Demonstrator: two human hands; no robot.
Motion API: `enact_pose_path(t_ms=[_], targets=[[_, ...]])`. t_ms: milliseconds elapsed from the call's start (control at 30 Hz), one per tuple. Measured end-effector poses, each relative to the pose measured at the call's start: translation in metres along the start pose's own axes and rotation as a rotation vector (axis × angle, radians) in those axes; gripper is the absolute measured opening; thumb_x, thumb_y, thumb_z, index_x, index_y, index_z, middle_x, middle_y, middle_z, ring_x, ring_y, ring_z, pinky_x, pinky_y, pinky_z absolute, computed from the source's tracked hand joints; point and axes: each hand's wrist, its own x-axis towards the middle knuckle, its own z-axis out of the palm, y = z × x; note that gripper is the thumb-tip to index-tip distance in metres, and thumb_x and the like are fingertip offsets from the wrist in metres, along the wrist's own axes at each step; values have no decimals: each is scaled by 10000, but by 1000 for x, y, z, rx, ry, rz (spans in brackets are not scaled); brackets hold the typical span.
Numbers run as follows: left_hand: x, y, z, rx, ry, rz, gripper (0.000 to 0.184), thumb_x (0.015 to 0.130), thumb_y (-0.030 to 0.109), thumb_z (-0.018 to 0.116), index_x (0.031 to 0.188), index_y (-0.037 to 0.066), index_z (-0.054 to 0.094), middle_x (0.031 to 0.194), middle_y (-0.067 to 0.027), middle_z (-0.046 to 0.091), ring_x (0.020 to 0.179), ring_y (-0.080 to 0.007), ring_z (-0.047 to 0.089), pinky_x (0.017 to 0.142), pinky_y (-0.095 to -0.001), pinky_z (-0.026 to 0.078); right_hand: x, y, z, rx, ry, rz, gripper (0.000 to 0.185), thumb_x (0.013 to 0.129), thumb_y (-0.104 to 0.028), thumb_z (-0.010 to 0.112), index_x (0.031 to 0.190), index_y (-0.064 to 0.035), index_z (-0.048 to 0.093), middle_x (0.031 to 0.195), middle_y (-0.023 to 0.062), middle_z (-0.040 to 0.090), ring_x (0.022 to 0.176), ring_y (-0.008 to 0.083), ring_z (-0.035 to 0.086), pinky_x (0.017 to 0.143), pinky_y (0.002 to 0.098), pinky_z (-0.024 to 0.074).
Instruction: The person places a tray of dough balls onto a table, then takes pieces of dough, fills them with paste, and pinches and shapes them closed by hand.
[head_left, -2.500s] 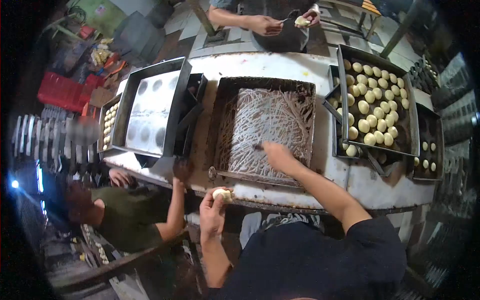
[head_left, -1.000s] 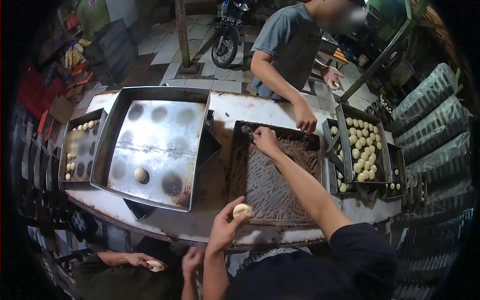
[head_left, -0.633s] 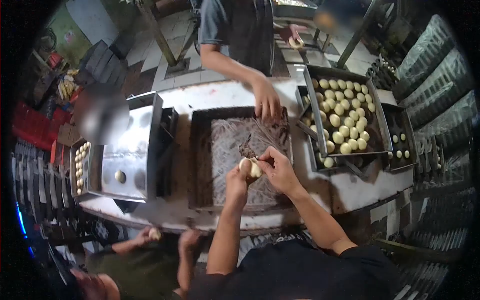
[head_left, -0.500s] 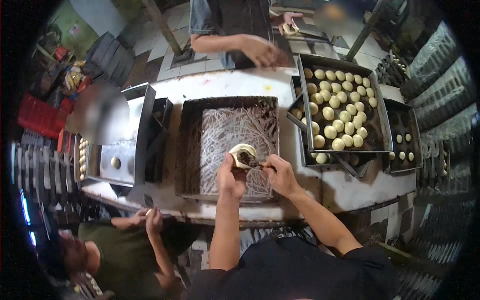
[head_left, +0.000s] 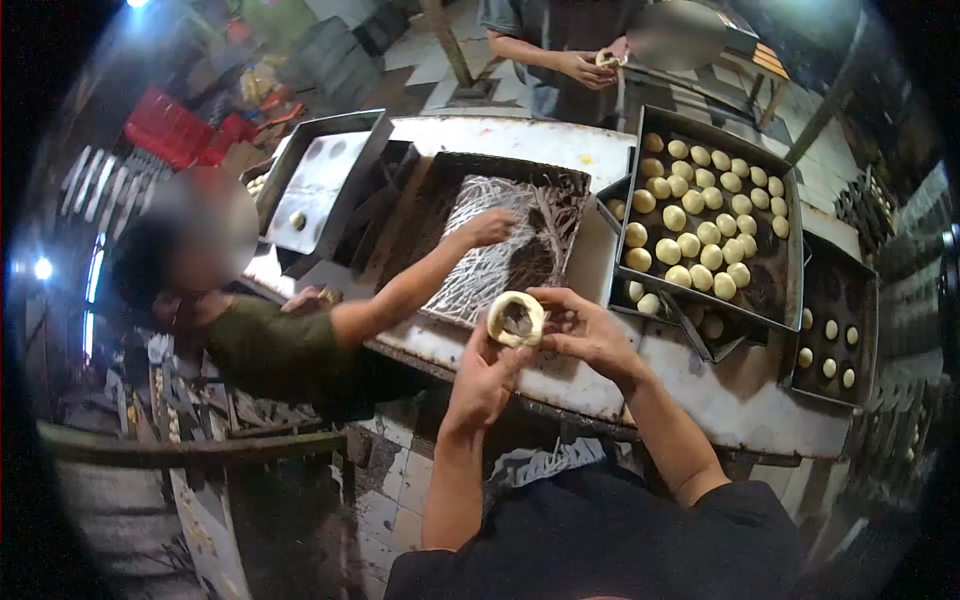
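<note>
Between my two hands is an opened round of pale dough (head_left: pixel 535 333), shaped like a cup with brownish filling (head_left: pixel 516 318) in its hollow. My left hand (head_left: pixel 482 385) cradles it from below and the left, fingers curled around the side. On the right edge the fingers of my right hand (head_left: pixel 592 330) press against the dough, some bent beneath it. Just beyond lies a wide dark tray (head_left: pixel 408 262), its bottom streaked with white lines and dark paste. A co-worker's hand (head_left: pixel 490 228) reaches into that tray.
At the right, a metal tray (head_left: pixel 765 300) of several dough balls rests on other trays, beside a smaller tray (head_left: pixel 830 385). A shiny tray (head_left: pixel 325 185) with one ball stands at left. Across the table (head_left: pixel 600 385), a person's hands (head_left: pixel 590 70) hold dough.
My right hand has gone from working at the filling to holding the dough's edge. The left co-worker's arm has come over the tray. My view has turned.
</note>
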Motion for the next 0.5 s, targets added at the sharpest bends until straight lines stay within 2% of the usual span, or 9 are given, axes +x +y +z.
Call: enact_pose_path(t_ms=[33, 67, 100, 200, 300, 333, 433, 467, 500], targets=[[-20, 1, 14, -6, 32, 31, 558, 955, 1, 641, 1462, -14, 410, 1339, -136, 579, 1222, -221, 601, 1063, -352, 494, -3, -12, 11, -159, -98, -95, 516, 855, -80, 765, 1351, -54, 626, 1375, 88, 568, 1240, 202, 563, 1044, 352, 460], [-38, -1, 20, 44, 98, 101, 509, 1003, 51, 603, 1472, -5, 412, 1331, -120, 584, 1205, -211, 605, 1054, -348, 494, -9, -18, 24, -165, -134, -84, 497, 867, -112, 769, 1342, -48, 638, 1371, 102, 560, 1269, 191, 536, 1078, 334, 430], [-58, 6, 30, 109, 141, 140, 440, 1041, 114, 566, 1451, 8, 447, 1330, -115, 587, 1219, -209, 595, 1045, -336, 493, -19, -20, 37, -63, -146, -94, 481, 871, -119, 772, 1332, -49, 655, 1349, 94, 563, 1250, 191, 545, 1065, 333, 441], [-114, -2, 24, 166, 247, 324, 346, 1058, 174, 563, 1360, 7, 546, 1230, -69, 631, 1111, -149, 622, 963, -287, 517, -61, -27, 85, -122, -114, -172, 415, 871, -88, 764, 1280, -56, 699, 1289, 81, 577, 1189, 192, 577, 1021, 319, 474], [-173, -14, 15, 171, 369, 382, 283, 1073, 235, 542, 1204, 8, 648, 1032, -34, 681, 871, -84, 613, 748, -234, 497, -108, -21, 121, -331, -205, -429, 411, 824, 20, 758, 1225, -67, 727, 1226, 104, 633, 1130, 215, 630, 986, 332, 506], [-191, -22, 9, 113, 369, 408, 254, 1065, 208, 548, 1186, 13, 656, 1020, -31, 676, 853, -77, 602, 734, -231, 493, -128, -21, 134, -353, -257, -451, 413, 799, 69, 742, 1189, -68, 737, 1220, 112, 646, 1126, 226, 640, 992, 335, 504], [-248, -44, 4, 52, 447, 410, 166, 1027, 153, 577, 1120, 27, 633, 956, -15, 633, 777, -68, 560, 690, -220, 480, -183, -15, 150, -301, -473, -266, 365, 778, 89, 729, 1129, -13, 737, 1167, 122, 664, 1118, 229, 647, 988, 336, 509], [-260, -55, 17, -3, 467, 511, 112, 986, 111, 616, 1069, 46, 577, 917, 3, 582, 737, -74, 537, 680, -217, 483, -198, -6, 149, -353, -503, -304, 349, 803, 58, 749, 1146, 9, 700, 1137, 113, 673, 1088, 216, 655, 963, 328, 523], [-271, -70, 20, -49, 455, 460, 169, 963, 102, 663, 1055, 63, 526, 923, 2, 554, 781, -81, 555, 701, -228, 497, -219, 0, 150, -373, -505, -301, 349, 803, 58, 749, 1146, 9, 700, 1137, 113, 673, 1088, 216, 655, 963, 328, 523]])
